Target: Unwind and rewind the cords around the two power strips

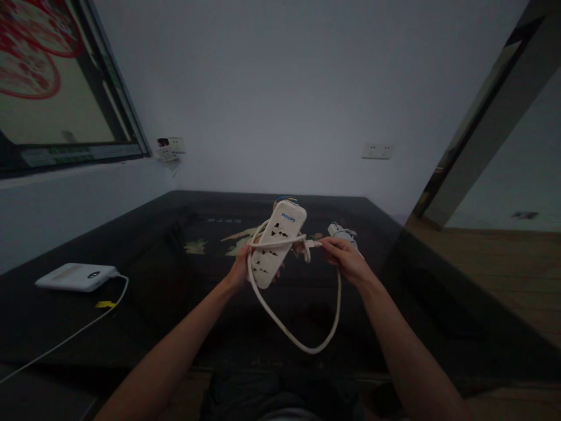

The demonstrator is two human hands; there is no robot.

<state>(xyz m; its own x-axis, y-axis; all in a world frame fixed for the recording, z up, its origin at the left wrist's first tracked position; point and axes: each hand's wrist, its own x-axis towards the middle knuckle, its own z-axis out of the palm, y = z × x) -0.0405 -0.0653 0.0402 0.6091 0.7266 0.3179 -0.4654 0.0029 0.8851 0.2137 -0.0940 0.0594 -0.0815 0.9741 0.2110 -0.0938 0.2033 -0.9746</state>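
A white power strip (271, 255) with a blue brand name and several sockets is held tilted above the dark table. My left hand (240, 268) grips its left side, with the fingers partly hidden behind it. The white cord (313, 351) wraps across the strip and hangs below in a wide loop. Pinched at the right by my right hand (344, 255) is the cord just by its plug (302, 248), which is beside the strip's right edge. Coloured wires show at the strip's top end. Behind my right hand, a second white bundle with grey cord (340, 231) lies on the table.
The dark glossy table (175, 333) has a floral pattern. A white power bank (79, 277) with a cable lies at the left, near a yellow scrap (105, 304). Wall sockets (377, 151) are behind, and a window (65, 88) is at upper left.
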